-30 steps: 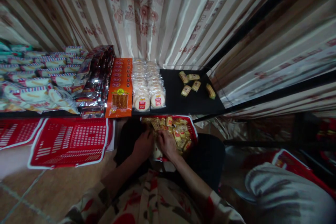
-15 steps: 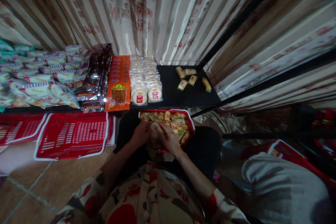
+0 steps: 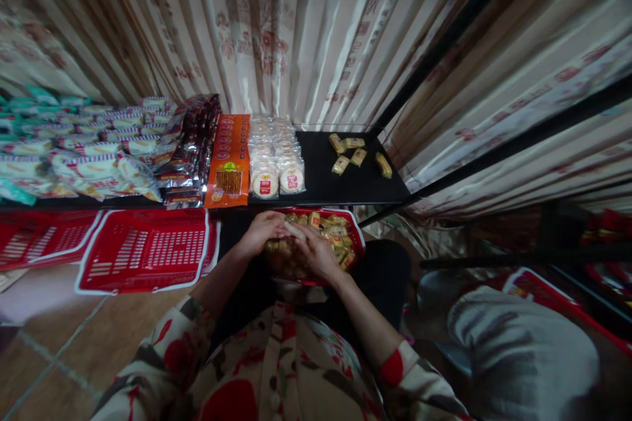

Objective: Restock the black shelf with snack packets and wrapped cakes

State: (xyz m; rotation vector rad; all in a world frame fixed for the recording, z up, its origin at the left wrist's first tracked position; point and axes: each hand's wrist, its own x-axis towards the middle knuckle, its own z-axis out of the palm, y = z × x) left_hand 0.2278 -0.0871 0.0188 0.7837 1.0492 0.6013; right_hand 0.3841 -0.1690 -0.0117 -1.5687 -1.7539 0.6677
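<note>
A red basket (image 3: 356, 235) full of small yellow wrapped snacks rests on my lap. My left hand (image 3: 261, 231) and my right hand (image 3: 316, 251) meet over its near left part, fingers curled round a pale round wrapped cake (image 3: 294, 229) held between them. Just beyond, on a black shelf (image 3: 323, 177), stand two rows of round white cakes in clear wrappers (image 3: 276, 158). Several loose yellow wrapped snacks (image 3: 356, 154) lie on the shelf's right half.
Left along the shelf lie an orange snack pack (image 3: 230, 161), dark foil packs (image 3: 190, 145) and striped white bags (image 3: 89, 154). Empty red baskets (image 3: 148, 250) lie on the floor at left. Patterned curtains hang behind. A grey bundle (image 3: 523, 348) sits at lower right.
Both hands rose from digging in the basket and now hold a round cake between them, closer to the shelf. The camera shifted a little.
</note>
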